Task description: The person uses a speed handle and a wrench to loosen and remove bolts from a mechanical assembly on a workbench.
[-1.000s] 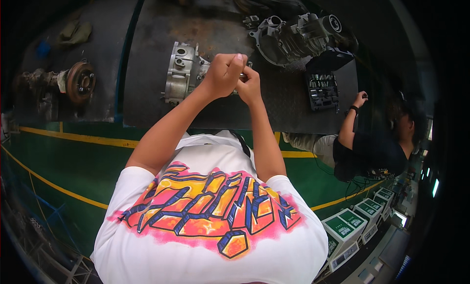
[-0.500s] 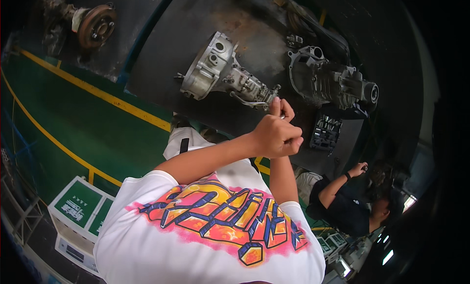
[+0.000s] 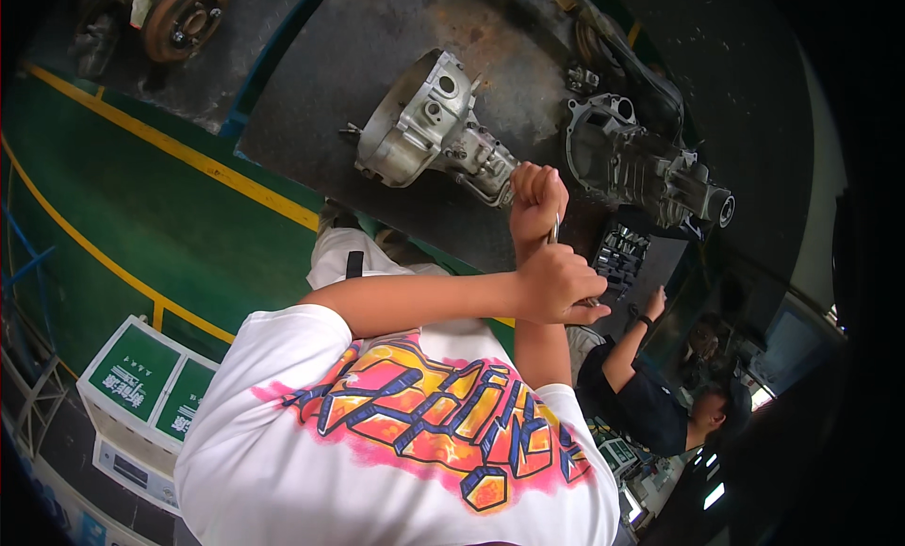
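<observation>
Now, fingers (image 3: 577, 265): curled tight around a metal bar (image 3: 553, 231), more of it bared than half a second ago.
Right fist (image 3: 538, 203): overlapping the gearbox (image 3: 429, 127)'s narrow end in view; contact unclear.
Left fist (image 3: 561, 284): nearer the person's chest, knuckles up.
Forearms (image 3: 424, 306): left crossing over right.
Gearbox: on the workbench (image 3: 306, 122), beyond both fists.

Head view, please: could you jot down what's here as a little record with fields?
Left hand: grips a metal bar
Right hand: closed at the bar's upper end, near the narrow end of a metal housing
Surface: dark bench
Farther right: second housing, open tool case
Nearby: person in dark top
</observation>
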`<state>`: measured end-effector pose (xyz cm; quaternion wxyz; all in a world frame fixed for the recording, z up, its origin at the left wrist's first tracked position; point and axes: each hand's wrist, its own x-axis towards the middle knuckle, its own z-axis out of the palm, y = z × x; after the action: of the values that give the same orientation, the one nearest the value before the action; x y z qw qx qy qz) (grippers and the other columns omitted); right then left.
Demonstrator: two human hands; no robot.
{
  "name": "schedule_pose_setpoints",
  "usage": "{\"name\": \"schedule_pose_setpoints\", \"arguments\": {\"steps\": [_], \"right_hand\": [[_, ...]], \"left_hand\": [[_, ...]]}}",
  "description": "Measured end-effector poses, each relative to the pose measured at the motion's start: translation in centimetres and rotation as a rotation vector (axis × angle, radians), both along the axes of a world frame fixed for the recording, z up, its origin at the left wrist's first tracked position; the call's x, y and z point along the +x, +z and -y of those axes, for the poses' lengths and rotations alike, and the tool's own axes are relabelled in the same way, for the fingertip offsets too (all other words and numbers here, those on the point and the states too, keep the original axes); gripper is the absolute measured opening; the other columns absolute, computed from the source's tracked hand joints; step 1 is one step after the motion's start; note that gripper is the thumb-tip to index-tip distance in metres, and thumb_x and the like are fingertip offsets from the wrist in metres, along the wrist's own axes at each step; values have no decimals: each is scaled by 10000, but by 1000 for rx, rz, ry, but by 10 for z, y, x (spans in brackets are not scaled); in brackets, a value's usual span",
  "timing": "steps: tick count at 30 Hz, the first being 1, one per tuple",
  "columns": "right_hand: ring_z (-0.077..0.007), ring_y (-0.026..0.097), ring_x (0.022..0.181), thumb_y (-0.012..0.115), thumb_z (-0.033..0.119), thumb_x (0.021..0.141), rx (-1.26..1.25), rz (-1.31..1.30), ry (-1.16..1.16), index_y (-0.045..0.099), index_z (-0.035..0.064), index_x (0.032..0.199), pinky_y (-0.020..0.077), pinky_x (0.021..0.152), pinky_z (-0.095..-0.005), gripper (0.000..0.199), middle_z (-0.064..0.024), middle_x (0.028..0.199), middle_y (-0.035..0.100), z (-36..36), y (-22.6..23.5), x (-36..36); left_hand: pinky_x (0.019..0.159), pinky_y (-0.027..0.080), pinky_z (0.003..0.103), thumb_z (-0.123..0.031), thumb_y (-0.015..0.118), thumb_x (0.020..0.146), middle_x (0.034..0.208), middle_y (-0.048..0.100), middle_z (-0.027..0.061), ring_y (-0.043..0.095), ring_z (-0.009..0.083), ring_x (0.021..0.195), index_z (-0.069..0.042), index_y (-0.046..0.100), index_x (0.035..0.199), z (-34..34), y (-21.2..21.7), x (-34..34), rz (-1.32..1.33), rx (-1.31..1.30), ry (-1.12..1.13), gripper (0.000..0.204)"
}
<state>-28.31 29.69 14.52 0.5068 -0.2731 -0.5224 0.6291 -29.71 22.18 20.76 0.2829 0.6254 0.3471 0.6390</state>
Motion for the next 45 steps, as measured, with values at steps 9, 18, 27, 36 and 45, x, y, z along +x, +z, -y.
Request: {"name": "schedule_pose_setpoints", "arguments": {"steps": [9, 18, 27, 36, 45], "right_hand": [[-146, 250, 497, 317, 213, 1040, -63, -27, 38, 309, 120, 594, 268, 533, -330, 455, 2, 508, 271, 81, 24, 11], [-134, 209, 487, 282, 211, 1051, 33, -17, -372, 257, 138, 580, 267, 522, -314, 478, 10, 494, 221, 36, 19, 19], [-131, 213, 492, 314, 232, 1060, -12, 30, -279, 266, 123, 603, 275, 532, -319, 472, 7, 510, 230, -4, 3, 13], [-127, 181, 487, 360, 223, 1056, -250, 118, -51, 272, 122, 604, 229, 522, -311, 471, 6, 508, 228, -66, -5, -1], [-127, 222, 490, 372, 194, 1033, -213, 67, 232, 291, 113, 582, 235, 518, -311, 465, 11, 521, 240, -12, -2, -29]], "left_hand": [[500, 435, 349, -431, 600, 916, 574, 532, 42, 580, 236, 524, -118, 521, 755, 47, 23, -2, 35, 16, -276, 360], [479, 418, 368, -370, 638, 843, 512, 525, 57, 554, 266, 469, -108, 526, 644, 28, 9, 3, 42, 83, -355, 348], [440, 407, 382, -305, 664, 798, 500, 527, 58, 553, 271, 461, -98, 488, 592, -12, -1, 0, 106, 51, -218, 341], [459, 458, 364, -323, 633, 842, 487, 549, 61, 575, 270, 443, -101, 525, 557, -90, 3, -4, 222, -143, 125, 377], [437, 467, 361, -331, 668, 834, 484, 537, 51, 593, 258, 455, -107, 493, 588, -75, 9, -19, 118, -110, 265, 376]]}}
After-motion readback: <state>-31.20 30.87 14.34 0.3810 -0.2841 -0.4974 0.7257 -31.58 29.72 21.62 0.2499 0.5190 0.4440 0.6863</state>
